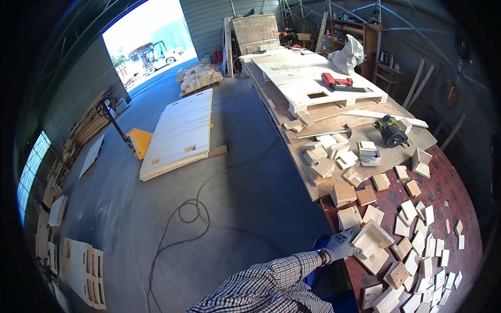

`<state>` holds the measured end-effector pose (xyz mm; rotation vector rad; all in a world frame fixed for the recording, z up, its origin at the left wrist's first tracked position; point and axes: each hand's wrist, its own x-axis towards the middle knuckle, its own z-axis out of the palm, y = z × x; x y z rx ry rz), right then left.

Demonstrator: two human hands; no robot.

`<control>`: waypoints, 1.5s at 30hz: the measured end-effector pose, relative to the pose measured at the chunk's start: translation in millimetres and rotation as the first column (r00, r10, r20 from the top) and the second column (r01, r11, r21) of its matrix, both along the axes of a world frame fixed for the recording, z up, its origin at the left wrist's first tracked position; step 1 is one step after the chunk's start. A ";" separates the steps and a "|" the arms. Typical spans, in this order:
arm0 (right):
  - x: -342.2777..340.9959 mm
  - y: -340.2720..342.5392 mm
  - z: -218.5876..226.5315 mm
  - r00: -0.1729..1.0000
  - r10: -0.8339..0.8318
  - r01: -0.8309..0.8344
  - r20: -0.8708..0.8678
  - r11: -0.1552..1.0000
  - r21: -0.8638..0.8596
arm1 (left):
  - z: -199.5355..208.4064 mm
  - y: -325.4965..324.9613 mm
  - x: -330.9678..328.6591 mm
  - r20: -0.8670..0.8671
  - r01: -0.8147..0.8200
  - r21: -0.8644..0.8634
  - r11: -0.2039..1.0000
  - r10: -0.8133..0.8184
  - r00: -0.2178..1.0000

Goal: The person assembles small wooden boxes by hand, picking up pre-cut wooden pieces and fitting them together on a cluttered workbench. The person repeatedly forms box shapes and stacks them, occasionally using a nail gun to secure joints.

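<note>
In a grey glove, my left hand point(342, 245) reaches to the near left edge of the dark red table point(449, 193). A checked sleeve and a dark wristband show behind it. The fingers are closed on the side of an angled wooden block point(373, 236) made of joined pieces, partly hidden by the block. Under and beside it lie pale wood blocks point(348, 217) and a flat wooden piece point(374, 260). Many small offcuts point(417, 242) are strewn to the right. My right hand is out of view.
Farther along stand a plywood worktop point(292, 112), a red nail gun point(336, 81), a hammer point(329, 132) and a dark green power tool point(391, 130). A black hose point(201, 201) loops over the floor. At left are a stacked panel point(180, 128) and a yellow pallet jack point(139, 142).
</note>
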<state>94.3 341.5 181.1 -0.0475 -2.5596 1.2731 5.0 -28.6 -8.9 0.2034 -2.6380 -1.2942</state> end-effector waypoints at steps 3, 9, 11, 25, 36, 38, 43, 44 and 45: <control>4.8 19.4 -2.4 0.998 -0.061 0.061 0.003 0.998 0.004 | -2.1 -0.5 -1.2 -0.006 0.010 -0.003 1.000 -0.010 1.000; 19.4 78.3 -9.7 0.975 -0.223 0.221 0.010 0.973 0.072 | -8.3 0.3 5.4 -0.044 -0.018 -0.014 1.000 0.017 0.999; 27.7 108.1 -14.0 0.953 -0.302 0.299 0.014 0.948 0.109 | -4.2 -2.4 9.8 -0.037 -0.020 -0.007 1.000 0.020 0.999; 119.4 394.7 -110.8 0.475 -0.875 0.728 0.090 0.448 0.519 | -6.1 -7.5 -4.6 -0.060 -0.068 0.209 0.976 0.082 0.995; 129.7 372.8 -87.5 0.451 -0.845 0.726 0.289 0.535 0.432 | -9.2 2.4 -7.6 -0.023 0.006 0.118 0.993 -0.004 1.000; 97.7 351.5 -89.0 0.503 -0.796 0.679 0.336 0.604 0.417 | -11.6 -5.1 -9.5 -0.022 -0.022 0.097 0.995 0.024 0.999; 6.0 328.0 -105.2 0.506 -0.792 0.615 0.343 0.609 0.500 | -17.5 -14.6 -10.3 -0.013 -0.046 0.130 0.990 0.048 0.999; -9.4 326.3 -110.8 0.466 -0.824 0.620 0.321 0.563 0.546 | -20.9 -14.0 -10.7 -0.043 -0.037 0.162 0.986 0.045 0.998; -23.0 329.9 -123.7 0.444 -0.843 0.610 0.303 0.532 0.587 | -21.0 -19.1 -7.6 -0.073 -0.047 0.184 0.982 0.061 0.995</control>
